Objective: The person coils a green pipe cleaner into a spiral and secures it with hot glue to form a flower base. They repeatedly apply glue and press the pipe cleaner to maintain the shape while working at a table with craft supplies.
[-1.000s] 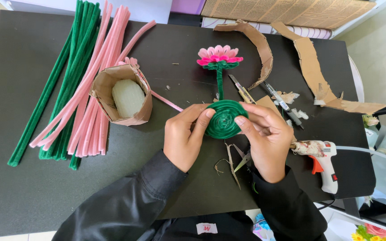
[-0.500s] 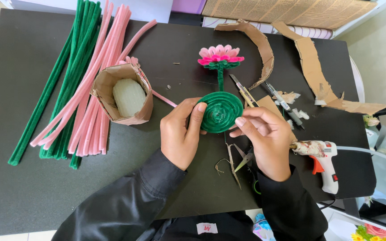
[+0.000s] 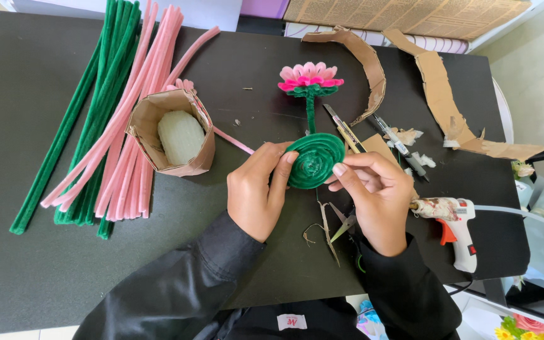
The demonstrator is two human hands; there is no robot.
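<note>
A flat green spiral disc (image 3: 315, 160) of coiled pipe cleaner is held tilted above the black table (image 3: 45, 264). My left hand (image 3: 258, 190) grips its left edge with thumb and fingers. My right hand (image 3: 376, 195) pinches its right edge. A pink pipe-cleaner flower (image 3: 310, 76) on a green stem lies just beyond the disc. Left of my hands stands a brown cardboard cup (image 3: 172, 131) with a white foam lump inside.
Bundles of green pipe cleaners (image 3: 77, 126) and pink pipe cleaners (image 3: 130, 113) lie at the left. Cardboard strips (image 3: 439, 82), a craft knife (image 3: 344, 128), small scissors (image 3: 335, 223) and a white glue gun (image 3: 451, 223) lie to the right. The table's right edge is close.
The green disc has been lifted and tilted toward the camera. My left hand shifted from covering it to gripping its left edge; my right hand moved to its right edge.
</note>
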